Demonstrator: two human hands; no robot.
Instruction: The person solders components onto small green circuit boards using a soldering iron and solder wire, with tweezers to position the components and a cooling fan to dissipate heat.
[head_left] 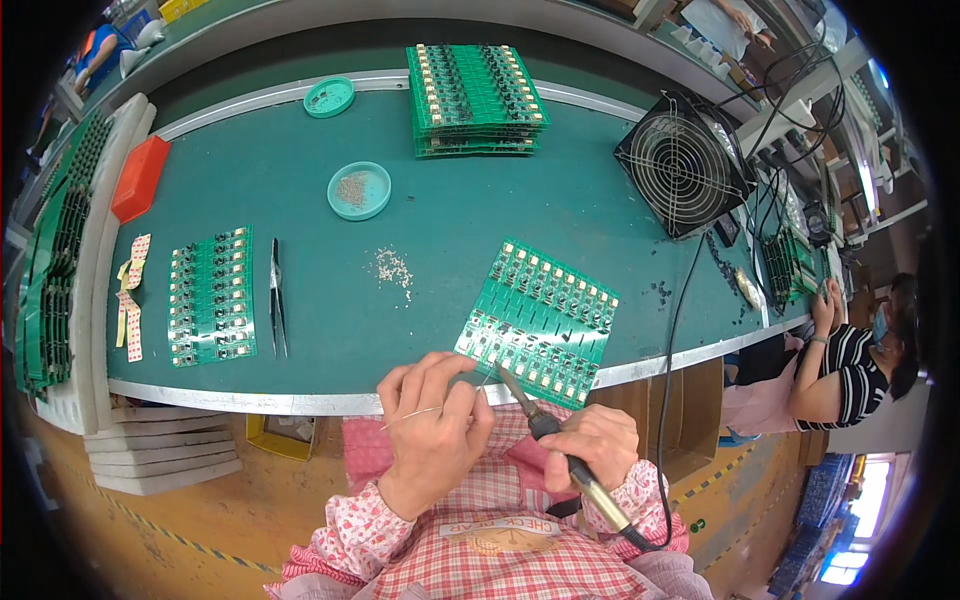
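Head view: left hand (432, 432) closed on a thin silvery strand of solder wire (415, 413), pinched between thumb and fingers at the near edge of the teal-green workbench (300, 200); right hand (598, 447) wrapped around the black-handled soldering iron (560, 450), tip angled up-left toward the near corner of the green rectangular circuit board panel (540, 322) lying tilted on the bench; wire end and iron tip close together at that panel's lower edge, contact too small to tell.

Farther left on the bench: a second green circuit board panel (211, 296), lying flat; steel tweezers (277, 298) just beside it on the right; strips of yellow and pink tape (131, 296) on its left; a scatter of tiny pale parts (393, 267) near the middle; a round teal dish (359, 190) behind them; a stack of green boards (475, 98) at the far side; a black wire-guarded fan (682, 163) to the right; another person in a striped top (850, 365) at the right rim.
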